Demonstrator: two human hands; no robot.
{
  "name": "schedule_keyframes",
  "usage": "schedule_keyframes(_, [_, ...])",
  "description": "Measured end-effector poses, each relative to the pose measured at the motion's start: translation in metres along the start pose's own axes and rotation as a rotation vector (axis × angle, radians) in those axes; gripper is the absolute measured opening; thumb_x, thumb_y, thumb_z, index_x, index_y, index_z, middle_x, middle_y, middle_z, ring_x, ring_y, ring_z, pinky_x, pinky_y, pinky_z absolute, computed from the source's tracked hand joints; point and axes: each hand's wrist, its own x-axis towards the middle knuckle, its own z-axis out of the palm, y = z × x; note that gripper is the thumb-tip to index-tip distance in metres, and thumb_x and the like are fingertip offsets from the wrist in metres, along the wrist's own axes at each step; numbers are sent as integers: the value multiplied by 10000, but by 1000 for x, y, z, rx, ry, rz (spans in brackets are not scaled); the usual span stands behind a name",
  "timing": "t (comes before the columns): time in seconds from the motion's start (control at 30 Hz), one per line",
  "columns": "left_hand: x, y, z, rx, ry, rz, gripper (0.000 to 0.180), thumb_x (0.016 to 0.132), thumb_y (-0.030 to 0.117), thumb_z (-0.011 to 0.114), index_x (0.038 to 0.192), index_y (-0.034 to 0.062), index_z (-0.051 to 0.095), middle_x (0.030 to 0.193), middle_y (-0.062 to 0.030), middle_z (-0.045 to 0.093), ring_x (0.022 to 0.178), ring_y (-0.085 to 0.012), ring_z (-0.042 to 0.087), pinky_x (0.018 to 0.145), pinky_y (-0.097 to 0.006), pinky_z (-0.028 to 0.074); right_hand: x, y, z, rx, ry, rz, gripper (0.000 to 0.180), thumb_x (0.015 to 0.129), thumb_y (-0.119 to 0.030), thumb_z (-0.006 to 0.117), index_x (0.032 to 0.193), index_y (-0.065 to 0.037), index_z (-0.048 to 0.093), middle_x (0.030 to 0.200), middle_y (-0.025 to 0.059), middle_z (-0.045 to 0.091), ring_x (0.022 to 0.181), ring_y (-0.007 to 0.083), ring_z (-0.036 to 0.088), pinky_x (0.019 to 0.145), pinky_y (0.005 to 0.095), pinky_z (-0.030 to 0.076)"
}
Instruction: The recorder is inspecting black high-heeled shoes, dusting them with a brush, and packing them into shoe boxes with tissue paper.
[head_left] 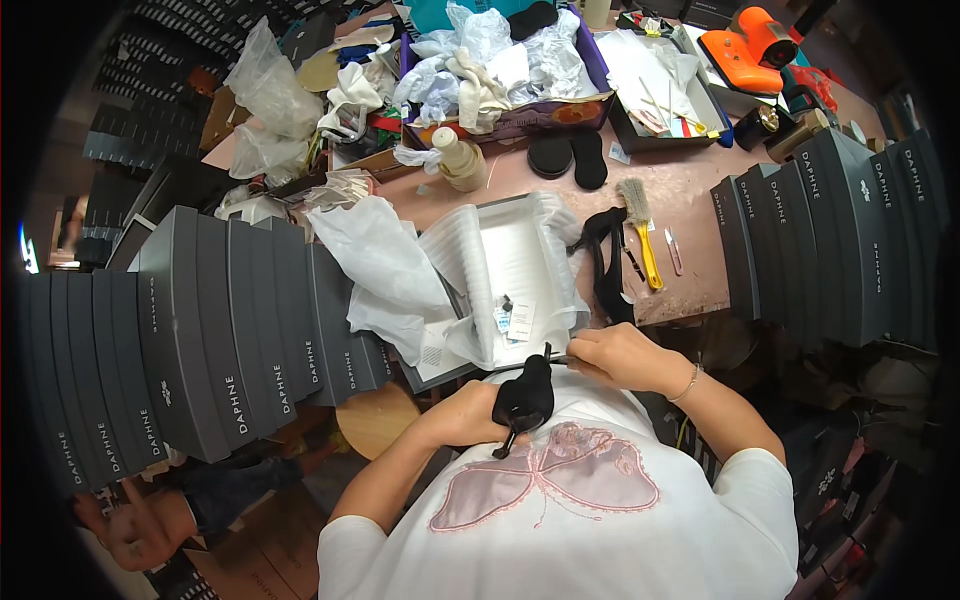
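Note:
Close to my chest, my left hand (468,414) is closed around a black high-heeled shoe (527,395), its thin heel pointing down toward me. At the shoe's far right side my right hand (622,357) pinches a thin dark strip that looks like the shoe's strap; my fingers partly hide it. Just beyond both hands stands an open white-lined shoe box (508,245) with foam sheet along its sides. Inside it lie a white tag (521,320) and a small packet. A second black strappy shoe (604,262) rests on the table to the box's right.
White tissue paper (375,265) spills left of the box. Right of it lie a yellow-handled brush (643,235) and a small pink-handled tool (674,252). Grey shoe boxes (215,330) flank both sides. Farther back are a bottle (458,160) and a paper-filled purple carton (510,117).

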Motion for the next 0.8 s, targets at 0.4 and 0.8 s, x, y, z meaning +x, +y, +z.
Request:
schedule_keyframes(0.4, [2,3,2,-55,-7,93,394,686,220,790,1005,37,649,902,-173,669,816,-305,643,738,-351,491,42,-75,-35,47,41,-438,136,813,-161,587,922,-80,574,765,102,598,668,272,644,555,368,501])
schedule_keyframes(0.8, [-6,-11,-3,-237,92,91,491,652,213,862,1007,-14,611,835,-81,663,755,-114,555,730,-289,476,23,-61,4,191,223,-340,186,803,-220,687,868,-85,577,755,87,568,663,285,598,580,382,475])
